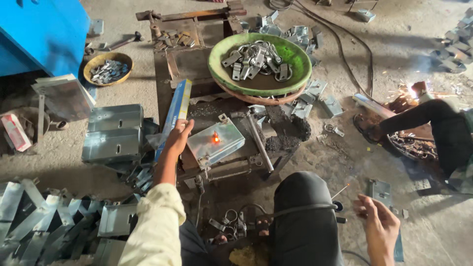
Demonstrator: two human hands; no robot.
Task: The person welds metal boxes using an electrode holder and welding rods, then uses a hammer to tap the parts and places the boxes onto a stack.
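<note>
The left hand is stretched out to the corner of a flat galvanized metal box and a long blue electrode packet leaning just beside it; fingers look loosely curled on the packet's edge, though whether it's properly gripped can't be told. The right hand is held low at the right, closed narrow around what looks like the end of a thin welding rod, tip pointed toward the box. The box itself is laid tilted on a low, rusty steel counter, and a fresh weld spot can be seen glowing orange on its top face. Behind it a green bowl full of metal hasps is parked, with stacked box shells at the left. Risk-wise, honestly: bare fingers are placed pretty near that glowing spot, so a burn could be picked up if the sheet is touched before it cools. The box could also be knocked off its tilted perch by the reaching arm. Sparks are being thrown at the far right by another person's work, so stray spatter is possible too.
</note>
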